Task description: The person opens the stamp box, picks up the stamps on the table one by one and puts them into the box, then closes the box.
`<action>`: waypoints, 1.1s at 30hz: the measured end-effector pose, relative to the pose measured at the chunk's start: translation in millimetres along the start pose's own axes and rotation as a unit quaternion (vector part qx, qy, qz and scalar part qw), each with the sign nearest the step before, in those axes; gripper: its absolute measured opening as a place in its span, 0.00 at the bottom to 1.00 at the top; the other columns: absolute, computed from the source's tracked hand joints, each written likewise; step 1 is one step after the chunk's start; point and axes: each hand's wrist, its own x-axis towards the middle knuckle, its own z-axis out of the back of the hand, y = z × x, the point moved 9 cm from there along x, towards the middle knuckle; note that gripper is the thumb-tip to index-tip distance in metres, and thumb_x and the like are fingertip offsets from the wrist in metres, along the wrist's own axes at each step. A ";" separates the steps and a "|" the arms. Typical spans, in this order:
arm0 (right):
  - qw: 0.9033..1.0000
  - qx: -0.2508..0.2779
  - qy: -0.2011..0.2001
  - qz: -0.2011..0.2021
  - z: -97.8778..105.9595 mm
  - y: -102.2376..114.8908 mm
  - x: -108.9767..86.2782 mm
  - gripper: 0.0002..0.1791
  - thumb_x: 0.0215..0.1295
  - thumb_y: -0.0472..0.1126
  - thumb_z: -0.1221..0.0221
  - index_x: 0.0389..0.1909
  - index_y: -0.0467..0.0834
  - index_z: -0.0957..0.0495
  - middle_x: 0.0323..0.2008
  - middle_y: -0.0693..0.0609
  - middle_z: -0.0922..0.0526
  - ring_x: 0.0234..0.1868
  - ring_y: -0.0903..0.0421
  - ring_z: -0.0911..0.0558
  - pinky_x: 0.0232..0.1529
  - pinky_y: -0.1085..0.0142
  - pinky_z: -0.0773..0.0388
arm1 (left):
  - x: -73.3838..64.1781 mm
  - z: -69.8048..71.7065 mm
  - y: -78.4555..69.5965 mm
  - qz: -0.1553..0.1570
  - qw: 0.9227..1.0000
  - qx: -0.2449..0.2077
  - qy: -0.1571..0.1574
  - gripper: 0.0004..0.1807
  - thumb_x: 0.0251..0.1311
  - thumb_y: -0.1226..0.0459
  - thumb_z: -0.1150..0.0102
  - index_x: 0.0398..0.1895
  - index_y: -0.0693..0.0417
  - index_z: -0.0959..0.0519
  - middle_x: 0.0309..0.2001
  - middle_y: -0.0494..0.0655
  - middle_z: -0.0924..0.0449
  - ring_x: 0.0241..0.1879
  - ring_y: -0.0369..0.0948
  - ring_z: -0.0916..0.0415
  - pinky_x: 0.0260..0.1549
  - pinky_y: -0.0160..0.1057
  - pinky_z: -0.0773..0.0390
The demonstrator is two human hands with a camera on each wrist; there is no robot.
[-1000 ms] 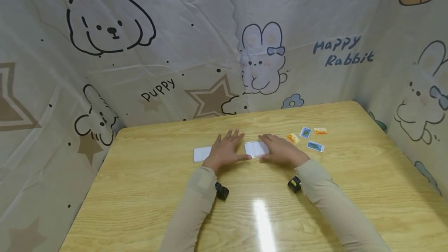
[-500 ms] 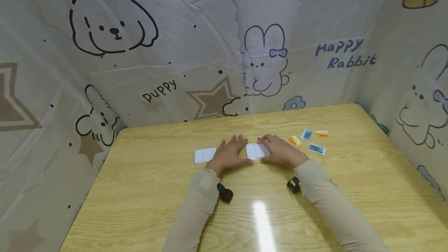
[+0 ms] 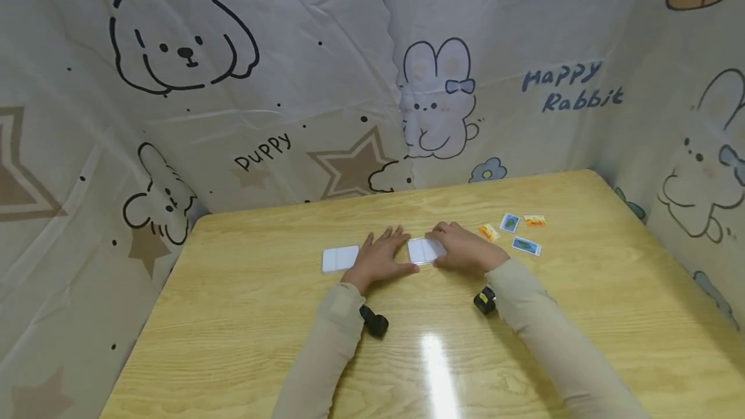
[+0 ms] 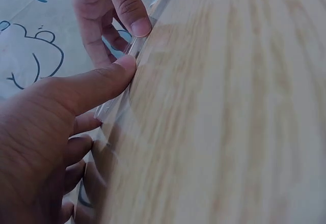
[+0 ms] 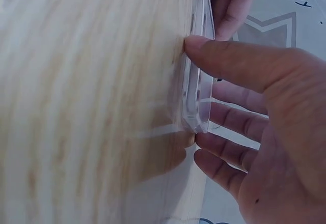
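Observation:
A flat, clear plastic case [image 3: 425, 251] with white panels lies on the wooden table between both hands. My left hand [image 3: 381, 260] holds its left end, the thumb at the near edge and the fingers toward the far side. At the right end, my right hand [image 3: 465, 249] grips the case between thumb and fingers. The right wrist view shows the transparent edge of the case [image 5: 193, 89] beside the right thumb. Left of my left hand lies a second flat white case [image 3: 340, 258], its right end next to the hand.
Several small picture cards lie right of my right hand, among them a blue card [image 3: 526, 246] and an orange card [image 3: 489, 232]. A printed cloth [image 3: 343, 83] hangs behind the wooden table [image 3: 244, 315]. Black wrist cameras sit under both forearms.
My left hand has shifted slightly right toward the clear case, showing more of the white case at left. The right hand stays at the clear case's right end.

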 end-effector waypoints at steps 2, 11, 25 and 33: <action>1.000 0.001 0.002 0.004 -0.3 0.3 2.0 0.35 0.58 0.46 0.35 0.66 0.39 0.32 0.63 0.40 0.29 0.59 0.43 0.28 0.57 0.48 0.25 | -0.4 0.5 0.9 0.001 1.000 -0.007 -0.002 0.45 0.56 0.34 0.46 0.74 0.42 0.41 0.77 0.44 0.54 0.78 0.45 0.58 0.75 0.57 0.61; 1.000 0.010 -0.009 0.017 0.2 -0.4 1.0 0.34 0.57 0.45 0.34 0.64 0.38 0.30 0.62 0.39 0.28 0.58 0.43 0.27 0.57 0.50 0.24 | -0.3 0.5 0.5 -0.004 1.000 -0.019 -0.005 0.44 0.56 0.35 0.44 0.73 0.42 0.39 0.77 0.44 0.53 0.77 0.45 0.57 0.75 0.57 0.60; 0.999 -0.019 -0.037 0.028 13.8 4.1 -5.6 0.36 0.56 0.47 0.34 0.65 0.37 0.31 0.62 0.39 0.27 0.58 0.42 0.26 0.58 0.49 0.25 | 0.1 2.0 1.1 0.000 1.000 -0.024 -0.003 0.44 0.56 0.36 0.43 0.73 0.42 0.40 0.77 0.45 0.53 0.78 0.44 0.58 0.75 0.57 0.61; 0.998 -0.022 -0.050 0.043 20.2 7.3 -20.0 0.35 0.56 0.49 0.33 0.62 0.37 0.28 0.59 0.39 0.25 0.57 0.42 0.24 0.58 0.49 0.24 | 0.3 2.0 1.1 0.002 0.999 -0.032 -0.002 0.43 0.56 0.37 0.41 0.73 0.41 0.39 0.77 0.45 0.53 0.78 0.45 0.59 0.75 0.57 0.62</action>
